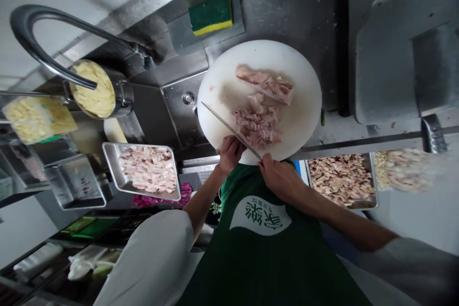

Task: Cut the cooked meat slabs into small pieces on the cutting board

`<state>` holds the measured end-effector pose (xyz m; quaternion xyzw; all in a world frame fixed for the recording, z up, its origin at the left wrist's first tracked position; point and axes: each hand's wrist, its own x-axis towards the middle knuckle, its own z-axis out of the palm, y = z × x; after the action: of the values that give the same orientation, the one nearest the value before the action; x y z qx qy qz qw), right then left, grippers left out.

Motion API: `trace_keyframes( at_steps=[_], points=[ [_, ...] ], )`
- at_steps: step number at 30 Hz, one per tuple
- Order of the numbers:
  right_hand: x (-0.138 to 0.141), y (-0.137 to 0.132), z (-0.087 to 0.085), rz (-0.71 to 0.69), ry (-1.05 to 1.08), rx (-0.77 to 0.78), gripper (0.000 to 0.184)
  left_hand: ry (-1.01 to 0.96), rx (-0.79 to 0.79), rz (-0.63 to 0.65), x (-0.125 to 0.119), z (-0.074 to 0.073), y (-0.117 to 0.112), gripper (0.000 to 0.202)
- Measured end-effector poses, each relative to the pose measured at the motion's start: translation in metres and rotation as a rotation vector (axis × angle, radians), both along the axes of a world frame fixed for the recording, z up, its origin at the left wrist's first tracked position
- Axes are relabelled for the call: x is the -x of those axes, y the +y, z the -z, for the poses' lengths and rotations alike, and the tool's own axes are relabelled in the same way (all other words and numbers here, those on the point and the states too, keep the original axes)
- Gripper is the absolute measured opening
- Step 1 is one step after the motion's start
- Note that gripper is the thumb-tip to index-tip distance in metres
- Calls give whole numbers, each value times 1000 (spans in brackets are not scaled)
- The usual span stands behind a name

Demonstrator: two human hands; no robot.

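Note:
A round white cutting board (222, 76) lies in front of me, close against my green apron. My right hand (278, 174) is wrapped round the handle of a knife (229, 127), whose long thin blade points away to the upper left across the board. Beside the blade, at the board's near edge, my left hand (230, 153) is closed with curled fingers; what they hold, if anything, is hidden. Sliced pale pink meat (260, 126) is heaped just beyond the knife. Farther back on the board rests a larger uncut-looking piece of meat (263, 81).
Left are a tray of pale meat pieces (148, 169), a pot of yellowish slices (95, 91) and a curved faucet (68, 18). A green-yellow sponge (211, 13) lies behind the board. At right are a tray of darker chopped pieces (342, 179) and a metal machine (390, 57).

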<state>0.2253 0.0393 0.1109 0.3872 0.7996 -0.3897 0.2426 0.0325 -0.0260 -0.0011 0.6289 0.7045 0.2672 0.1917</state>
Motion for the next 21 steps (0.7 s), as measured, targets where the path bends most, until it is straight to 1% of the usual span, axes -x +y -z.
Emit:
trace_keyframes(
  at_steps=[2, 4, 6, 10, 15, 17, 18, 21],
  points=[
    [-18, -16, -17, -1, -44, 84, 38, 10, 18, 5, 1, 0, -1, 22],
    [-27, -25, -25, 12, -97, 157, 36, 14, 33, 16, 2, 0, -2, 22],
    [-26, -27, -24, 15, -119, 179, 34, 16, 22, 21, 3, 0, -2, 21],
    [-24, -23, -20, 5, -80, 130, 30, 5, -45, 31, 1, -1, 0, 18],
    [-49, -35, -29, 37, -181, 224, 34, -19, -37, 67, 0, -4, 3, 16],
    [-45, -34, -23, 24, -147, 202, 38, -34, -40, 68, 2, -4, 3, 17],
    [-37, -31, -16, 11, -125, 181, 39, -35, -46, 65, 2, -3, 4, 17],
    [3, -12, 15, -32, -51, 79, 39, -1, -40, 61, 3, -2, 5, 17]
  ],
)
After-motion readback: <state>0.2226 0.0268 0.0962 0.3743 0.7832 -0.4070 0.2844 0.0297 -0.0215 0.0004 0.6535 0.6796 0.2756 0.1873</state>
